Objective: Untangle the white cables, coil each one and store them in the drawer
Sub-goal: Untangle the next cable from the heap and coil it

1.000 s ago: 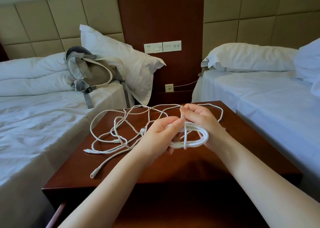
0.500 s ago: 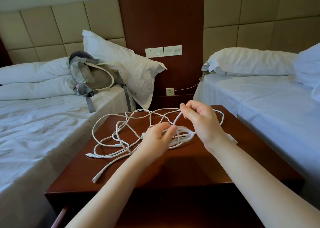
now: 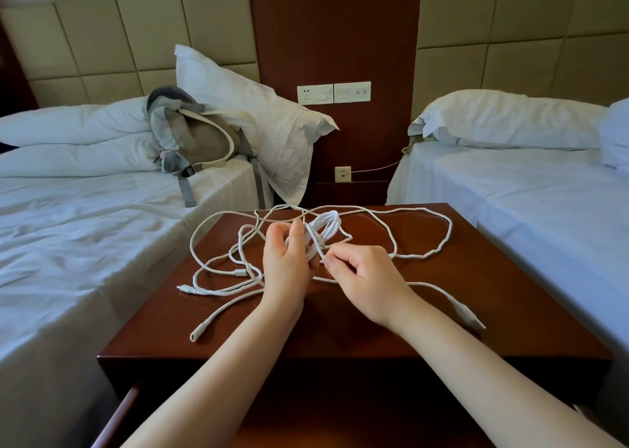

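Item 1, hands. The left hand [image 3: 286, 260] was raised above the middle of the desk [image 3: 476, 294], with its fingers curled round a small coil [image 3: 325, 228] of white cable. The loops of that coil stood out of the hand toward 12 o'clock. The right hand [image 3: 366, 282] was just beside the left, at its 4 o'clock. Its thumb and forefinger pinched a single strand [image 3: 315, 245] that ran down from the coil, and its other fingers were folded in. The two hands were close, but contact between them could not be confirmed.

Item 2, cables. The loose cables [image 3: 231, 260] lay tangled on the desk top, mostly from 9 to 11 o'clock of the hands. One long loop swept round through 1 and 3 o'clock. One plug end [image 3: 194, 337] lay near the front edge at 8 o'clock. Another connector [image 3: 471, 318] lay at 4 o'clock, beside the right forearm. A smaller connector [image 3: 183, 288] lay at 9 o'clock.

Item 3, surroundings. A bed [image 3: 68, 243] stood at 9 o'clock of the desk, carrying a grey backpack [image 3: 194, 141] against a white pillow [image 3: 252, 120]. A second bed [image 3: 544, 209] stood at 3 o'clock. A socket panel [image 3: 333, 92] was fixed to the wood wall panel at 12 o'clock.
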Motion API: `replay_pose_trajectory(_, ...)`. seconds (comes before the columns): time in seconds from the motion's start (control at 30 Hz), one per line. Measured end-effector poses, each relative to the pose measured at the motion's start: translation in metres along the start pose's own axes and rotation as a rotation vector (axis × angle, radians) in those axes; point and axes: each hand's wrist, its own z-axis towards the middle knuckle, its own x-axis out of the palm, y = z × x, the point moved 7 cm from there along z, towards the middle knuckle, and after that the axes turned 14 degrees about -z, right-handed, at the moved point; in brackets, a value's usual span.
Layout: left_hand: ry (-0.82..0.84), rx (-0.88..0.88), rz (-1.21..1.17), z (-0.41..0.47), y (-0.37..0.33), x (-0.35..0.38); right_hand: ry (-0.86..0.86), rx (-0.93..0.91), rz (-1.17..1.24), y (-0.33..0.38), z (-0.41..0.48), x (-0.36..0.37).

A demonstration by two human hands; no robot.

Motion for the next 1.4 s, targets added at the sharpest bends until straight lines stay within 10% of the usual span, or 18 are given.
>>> replay_pose_trajectory(0.3, 0.037, 0.006, -0.213, 0.005, -0.010, 0.001, 0.188, 0.172, 0.158, -0.028, -0.001, 0.012)
replay_pose_trajectory(0.53, 0.363, -0.018, -0.357, 0.001, -0.029, 0.027, 0.110, 0.304, 0.319, -0.046, 0.004, -0.004)
replay_pose_trajectory(0.97, 0.819, -0.170, 0.059, -0.035, 0.000, 0.052, -0.072, 0.343, 0.579, -0.059, 0.004, -0.027)
replay_pose_trajectory(1.4, 0.366, -0.011, 0.523, -0.004, 0.013, 0.024, -0.271, 0.172, 0.300, -0.034, 0.001, -0.030)
